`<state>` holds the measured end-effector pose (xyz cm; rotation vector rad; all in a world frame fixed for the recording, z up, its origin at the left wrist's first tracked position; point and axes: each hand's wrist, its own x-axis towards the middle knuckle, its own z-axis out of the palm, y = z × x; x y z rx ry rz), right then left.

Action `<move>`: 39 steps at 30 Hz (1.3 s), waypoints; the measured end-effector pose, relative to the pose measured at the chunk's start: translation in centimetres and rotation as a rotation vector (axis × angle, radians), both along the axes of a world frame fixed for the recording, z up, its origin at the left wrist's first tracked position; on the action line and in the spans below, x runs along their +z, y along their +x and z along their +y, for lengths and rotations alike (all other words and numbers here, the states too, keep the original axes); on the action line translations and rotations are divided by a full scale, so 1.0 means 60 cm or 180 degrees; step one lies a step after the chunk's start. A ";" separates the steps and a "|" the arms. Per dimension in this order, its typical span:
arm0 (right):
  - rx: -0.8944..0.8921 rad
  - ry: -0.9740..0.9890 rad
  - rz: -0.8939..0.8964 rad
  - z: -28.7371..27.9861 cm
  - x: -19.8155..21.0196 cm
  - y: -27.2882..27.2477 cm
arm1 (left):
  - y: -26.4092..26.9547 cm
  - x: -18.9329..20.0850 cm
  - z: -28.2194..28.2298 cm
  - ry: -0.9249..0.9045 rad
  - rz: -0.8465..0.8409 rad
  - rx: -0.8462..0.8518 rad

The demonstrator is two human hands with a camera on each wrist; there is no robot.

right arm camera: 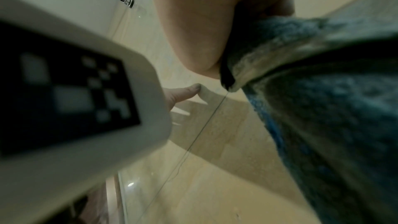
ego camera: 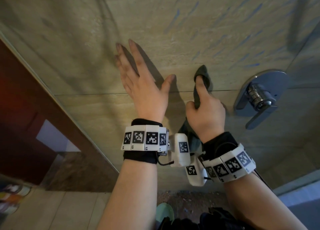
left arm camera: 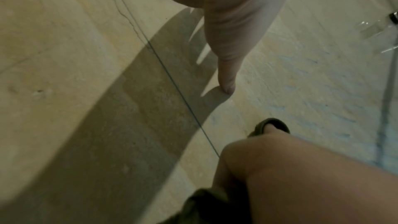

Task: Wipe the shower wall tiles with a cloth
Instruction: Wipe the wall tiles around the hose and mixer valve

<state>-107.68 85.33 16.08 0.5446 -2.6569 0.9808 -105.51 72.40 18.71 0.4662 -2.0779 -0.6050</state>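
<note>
Tiles (ego camera: 173,22) fill the wall ahead. At left, the left hand (ego camera: 142,84) lies flat on them, fingers straight, holding nothing. Right of it, the right hand (ego camera: 206,108) grips the dark cloth (ego camera: 203,74), one finger pushing a fold to the wall; spreading it wider would probably wipe better. Far right, the tap handle (ego camera: 259,98) is partly cut off.
</note>
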 end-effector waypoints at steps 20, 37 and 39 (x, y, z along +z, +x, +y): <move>-0.0425 -0.0159 -0.0081 -0.062 0.014 0.020 | -0.007 0.031 -0.048 -0.0312 0.0012 -0.0381; -0.0738 -0.0243 0.0172 -0.075 0.027 0.018 | -0.012 0.057 -0.075 -0.0686 0.0010 -0.0736; -0.0618 -0.0310 0.0079 -0.079 0.026 0.021 | -0.012 0.059 -0.075 -0.0725 0.0038 -0.0764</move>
